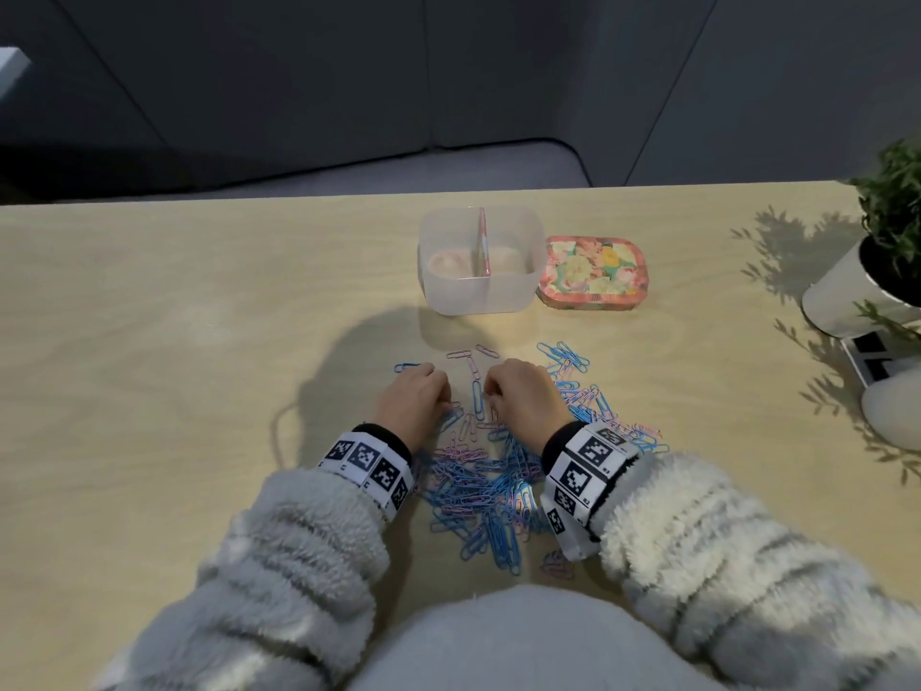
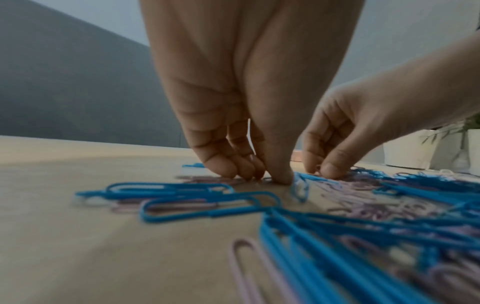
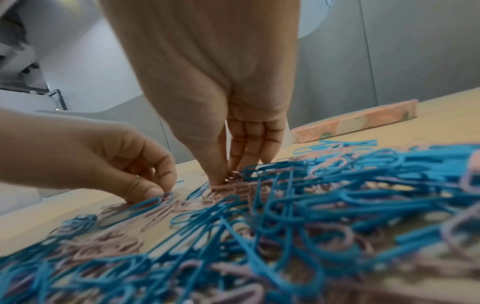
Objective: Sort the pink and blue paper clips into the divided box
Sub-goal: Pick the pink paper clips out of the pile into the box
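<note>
Pale wood-grain table point(image 1: 174, 301) fills the head view, its far edge meeting a grey seat cushion point(image 1: 408, 167) and dark grey wall panels point(image 1: 299, 67). At the far right stand a white pot with a green plant point(image 1: 867, 276) and, nearer, a card with black squares point(image 1: 869, 359); nothing on it can be read. Wrist bands point(image 1: 371, 466) carry black-and-white square markers, with tiny characters too small to read.

Heaped near the table's near edge lies the pile of pink and blue paper clips point(image 1: 486, 483), with loose ones spreading far and right. Beyond it sits the translucent divided box point(image 1: 481, 261), a pink divider upright down its middle, both compartments holding no clips. Touching its right side lies the floral lid point(image 1: 595, 269).

Both hands are at the far end of the pile. The left hand point(image 1: 413, 396) has curled fingers and thumb tip down on the clips; whether it pinches one, I cannot tell. The right hand point(image 1: 523, 399) pinches down onto pink clips likewise, its grip unclear.
</note>
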Motion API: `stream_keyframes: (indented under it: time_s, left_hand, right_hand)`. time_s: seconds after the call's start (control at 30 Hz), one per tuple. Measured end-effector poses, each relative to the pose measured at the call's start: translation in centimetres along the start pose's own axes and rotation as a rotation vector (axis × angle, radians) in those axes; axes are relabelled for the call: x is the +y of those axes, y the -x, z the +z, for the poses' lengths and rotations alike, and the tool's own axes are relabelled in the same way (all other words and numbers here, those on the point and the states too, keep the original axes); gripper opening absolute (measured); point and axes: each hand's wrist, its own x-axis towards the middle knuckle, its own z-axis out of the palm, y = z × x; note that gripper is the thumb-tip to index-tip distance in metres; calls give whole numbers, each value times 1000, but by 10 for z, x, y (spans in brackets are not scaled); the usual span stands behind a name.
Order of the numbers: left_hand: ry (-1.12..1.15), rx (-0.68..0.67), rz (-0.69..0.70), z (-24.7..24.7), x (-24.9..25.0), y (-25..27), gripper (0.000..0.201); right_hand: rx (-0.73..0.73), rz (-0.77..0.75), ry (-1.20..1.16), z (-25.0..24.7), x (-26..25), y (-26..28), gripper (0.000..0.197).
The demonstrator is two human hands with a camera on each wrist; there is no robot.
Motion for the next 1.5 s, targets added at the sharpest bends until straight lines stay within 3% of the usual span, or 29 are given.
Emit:
stream_keyframes:
  time_s: [0.17, 0.4, 0.6, 0.67, 0.77, 0.87, 0.97, 1.1, 1.23, 1.33, 1.4, 1.5]
  left_hand:
    - [98, 41, -69, -12, 5, -6, 11]
    - [136, 60, 2, -25, 10, -41, 26]
    - [55, 66, 17, -19, 8, -50, 31]
    - [56, 86, 8, -17, 9, -51, 29]
    - [79, 99, -16, -14, 10, -53, 21]
    - [88, 75, -21, -13, 12, -55, 17]
    - [36, 44, 9, -11, 12, -55, 16]
    - [-15, 29, 17, -7, 10, -54, 11]
    - [51, 33, 22, -7, 8, -50, 11]
    - [83, 71, 25, -4, 5, -46, 12]
    - [91, 92, 43, -2, 3, -43, 12]
    - [79, 142, 92, 0, 4, -41, 14]
  right_hand:
    - [-70, -26, 107, -1, -2, 6, 15]
    - [-18, -115, 419, 5, -3, 13, 20]
    - [-49, -147, 377, 4, 2, 8, 23]
    - [-15, -161, 267, -4, 1, 2, 16]
    - [91, -111, -126, -32, -1, -13, 10]
    - [124, -26, -537, -65, -7, -31, 18]
    - [209, 22, -741, -88, -15, -56, 23]
    - [306, 23, -793, -98, -24, -83, 7]
    - [297, 30, -670, -102, -23, -92, 25]
    - [361, -11, -666, -97, -15, -78, 24]
    - [294, -14, -637, -83, -6, -62, 21]
    - [95, -25, -390, -51, 9, -47, 21]
